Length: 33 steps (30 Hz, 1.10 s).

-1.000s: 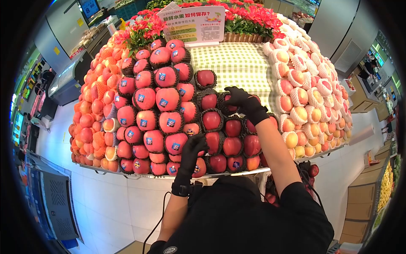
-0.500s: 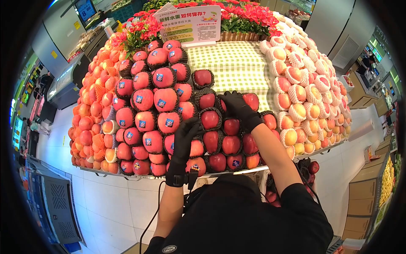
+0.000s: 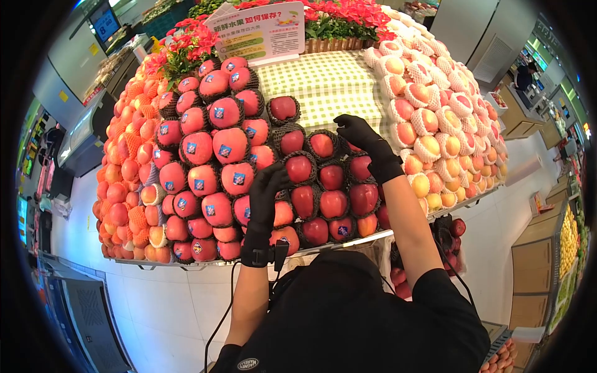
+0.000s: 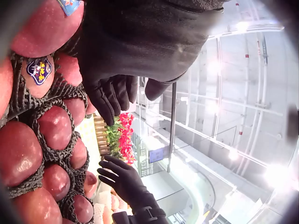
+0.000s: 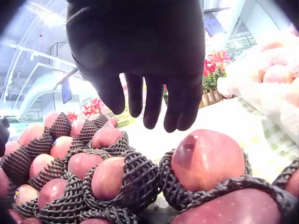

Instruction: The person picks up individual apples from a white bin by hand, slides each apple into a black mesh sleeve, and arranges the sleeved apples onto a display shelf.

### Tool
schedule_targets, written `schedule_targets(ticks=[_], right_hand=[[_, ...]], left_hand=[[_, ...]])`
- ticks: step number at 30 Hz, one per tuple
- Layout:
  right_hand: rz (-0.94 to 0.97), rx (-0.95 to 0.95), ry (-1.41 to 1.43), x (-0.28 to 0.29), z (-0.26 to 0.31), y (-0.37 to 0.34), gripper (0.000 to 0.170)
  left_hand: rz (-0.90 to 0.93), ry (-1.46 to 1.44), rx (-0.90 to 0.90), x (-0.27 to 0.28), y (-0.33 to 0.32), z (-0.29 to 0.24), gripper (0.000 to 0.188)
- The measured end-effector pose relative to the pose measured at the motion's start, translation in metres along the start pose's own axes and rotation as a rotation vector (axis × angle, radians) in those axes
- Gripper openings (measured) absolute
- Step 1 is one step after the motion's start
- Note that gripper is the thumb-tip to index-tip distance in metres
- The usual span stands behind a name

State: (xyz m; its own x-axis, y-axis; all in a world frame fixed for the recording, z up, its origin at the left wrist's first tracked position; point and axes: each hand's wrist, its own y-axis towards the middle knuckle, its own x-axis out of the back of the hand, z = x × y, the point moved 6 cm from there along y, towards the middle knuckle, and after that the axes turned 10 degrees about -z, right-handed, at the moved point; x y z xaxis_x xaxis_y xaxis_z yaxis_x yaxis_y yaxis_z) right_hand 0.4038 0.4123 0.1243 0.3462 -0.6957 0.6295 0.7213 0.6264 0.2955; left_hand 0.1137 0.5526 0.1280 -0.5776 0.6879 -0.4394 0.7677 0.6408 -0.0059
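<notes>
My left hand [image 3: 266, 189], in a black glove, is over the pile of stickered apples [image 3: 217, 210], fingers loosely bent with nothing in them. In the left wrist view its fingers hang down beside apples in black foam nets [image 4: 55, 127]. The gloved right hand [image 3: 367, 138] hovers above the dark red apples, at the edge of the bare checked cloth [image 3: 329, 90]. From the right wrist its spread fingers [image 5: 152, 105] show no fruit between them. Below them sits a netted red apple [image 5: 208, 158]. Another netted apple [image 3: 322, 145] lies left of this hand.
Pale fruit in white foam nets [image 3: 429, 121] is heaped on the right, orange-netted fruit [image 3: 134, 180] on the left. A printed sign [image 3: 261, 31] and red flowers [image 3: 348, 22] stand at the back. More red apples [image 3: 401, 273] are below the stand's front edge.
The right hand went down to an apple in the row beside the cloth, then came off it and moved right. My left hand moved forward over the stickered apples. The head view shifted slightly.
</notes>
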Motion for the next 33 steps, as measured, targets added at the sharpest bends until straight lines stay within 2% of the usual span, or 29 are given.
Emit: schedule_targets(ticks=[3, 5, 10, 12, 14, 15, 18, 19, 22, 24, 25, 28, 29, 32, 33], right_hand=[[-0.07, -0.035, -0.013, 0.023, 0.007, -0.024, 0.031], [-0.086, -0.132, 0.103, 0.03, -0.003, -0.042, 0.03], [-0.204, -0.203, 0.119, 0.059, 0.003, -0.107, 0.028], [-0.246, -0.326, 0.086, 0.063, 0.001, -0.136, 0.025], [-0.293, -0.435, 0.031, 0.066, 0.001, -0.169, 0.025], [-0.3, -0.409, 0.044, 0.064, 0.001, -0.184, 0.025], [-0.406, -0.454, 0.201, 0.052, -0.002, -0.234, 0.024], [-0.404, -0.505, 0.226, 0.048, 0.005, -0.249, 0.022], [-0.513, -0.479, 0.171, 0.037, 0.004, -0.285, 0.02], [-0.485, -0.592, 0.131, 0.039, 0.008, -0.31, 0.018], [-0.525, -0.583, 0.135, 0.041, 0.018, -0.319, 0.017], [-0.583, -0.617, 0.046, 0.054, 0.035, -0.342, 0.017], [-0.593, -0.614, 0.023, 0.06, 0.039, -0.349, 0.018], [-0.63, -0.664, 0.003, 0.08, 0.04, -0.372, 0.018], [-0.643, -0.69, 0.009, 0.084, 0.039, -0.38, 0.018]], left_hand=[[-0.017, -0.035, -0.019, 0.0, 0.004, 0.005, 0.021], [-0.051, -0.028, -0.041, -0.002, 0.005, 0.006, 0.018], [-0.015, -0.04, 0.023, -0.011, 0.002, 0.002, 0.028], [-0.022, -0.065, 0.06, -0.011, 0.005, 0.01, 0.032], [0.054, -0.066, 0.062, -0.013, 0.006, 0.017, 0.034], [0.092, -0.068, 0.064, -0.013, 0.006, 0.02, 0.034], [0.144, 0.075, 0.0, -0.012, 0.011, 0.025, 0.037], [0.128, 0.015, 0.058, -0.012, 0.015, 0.028, 0.036], [0.251, 0.058, -0.081, -0.026, 0.032, 0.015, 0.034], [0.315, -0.3, 0.155, -0.044, 0.037, 0.014, 0.033], [0.341, -0.478, 0.275, -0.051, 0.036, 0.013, 0.033], [0.506, -0.899, 0.494, -0.06, 0.017, 0.013, 0.033], [0.63, -0.982, 0.503, -0.064, 0.009, 0.016, 0.032], [0.397, -0.98, 0.696, -0.066, -0.023, 0.044, 0.032], [0.564, -1.136, 0.769, -0.074, -0.034, 0.051, 0.034]])
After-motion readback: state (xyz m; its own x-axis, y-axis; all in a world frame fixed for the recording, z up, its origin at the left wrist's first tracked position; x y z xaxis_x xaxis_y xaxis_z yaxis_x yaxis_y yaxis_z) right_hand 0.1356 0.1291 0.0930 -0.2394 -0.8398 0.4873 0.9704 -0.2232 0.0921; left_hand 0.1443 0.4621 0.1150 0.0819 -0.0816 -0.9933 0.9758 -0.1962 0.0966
